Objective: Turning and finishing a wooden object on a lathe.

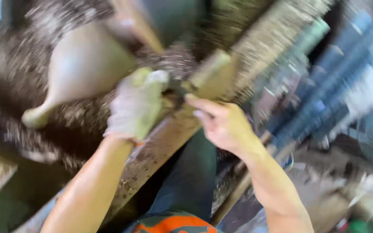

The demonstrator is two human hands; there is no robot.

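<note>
A: From the head camera, what are the hands on?

B: Both meet at one spot above a dirty brown plank (152, 151) that runs up from lower left to upper right. The left hand (137, 103), in a pale, soiled glove, is curled closed around something small and dark at the plank's upper edge; the blur hides what it is. The right hand (223, 123) is bare, its fingers (199, 103) pinched toward that same spot, touching a light wooden block (212, 73) just above it.

A: So are both grips closed?

B: The left is closed on the unclear dark piece. The right looks pinched at the block's lower end, but I cannot tell whether it truly holds it.

A: Anything around them?

B: A smooth grey clay vessel (80, 73) with a narrow neck lies to the left, on speckled ground. Blue and white shapes at the right are smeared by motion.
</note>
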